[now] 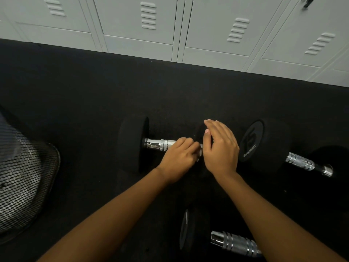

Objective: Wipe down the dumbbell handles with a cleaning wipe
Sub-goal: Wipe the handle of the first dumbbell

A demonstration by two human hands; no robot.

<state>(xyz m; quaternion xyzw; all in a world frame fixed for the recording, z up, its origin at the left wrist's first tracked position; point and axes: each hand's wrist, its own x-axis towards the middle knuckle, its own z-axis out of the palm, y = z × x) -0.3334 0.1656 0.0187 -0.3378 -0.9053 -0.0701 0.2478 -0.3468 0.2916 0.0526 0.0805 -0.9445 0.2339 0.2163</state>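
Observation:
A black dumbbell lies across the dark floor in the middle, its chrome handle [160, 144] running left to right from the left head [132, 144]. My left hand [179, 157] is curled around the right part of that handle. My right hand [221, 148] lies over the dumbbell's right head, fingers stretched and pointing away from me; the head is almost fully hidden under it. I cannot make out a wipe in either hand. A second dumbbell [300, 163] marked 15 lies to the right. A third dumbbell [234, 242] lies near me, under my right forearm.
Grey metal lockers [213, 35] line the far edge of the black rubber floor [85, 101]. A black wire-mesh object [28, 186] sits at the left edge, close to my left forearm.

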